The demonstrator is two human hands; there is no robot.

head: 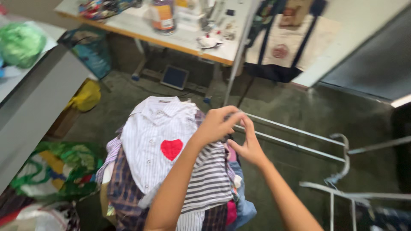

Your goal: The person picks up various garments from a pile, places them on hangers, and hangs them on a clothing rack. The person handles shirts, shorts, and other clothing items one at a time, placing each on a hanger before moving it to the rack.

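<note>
A heap of clothes fills the lower middle of the head view. On top lies a white pin-striped shirt with a red heart patch. Beside it hangs a dark-and-white striped garment. My left hand hovers at the heap's upper right edge, fingers curled and pinched on the striped garment's top edge. My right hand is just below and to the right, thumb and fingers closed on the same cloth edge. Motion blur hides the exact grip.
A metal rack of white tubes runs right of the heap. Behind it stands a wooden-edged table with a jar and clutter. A grey counter is at left, with coloured bags and a yellow bag on the floor.
</note>
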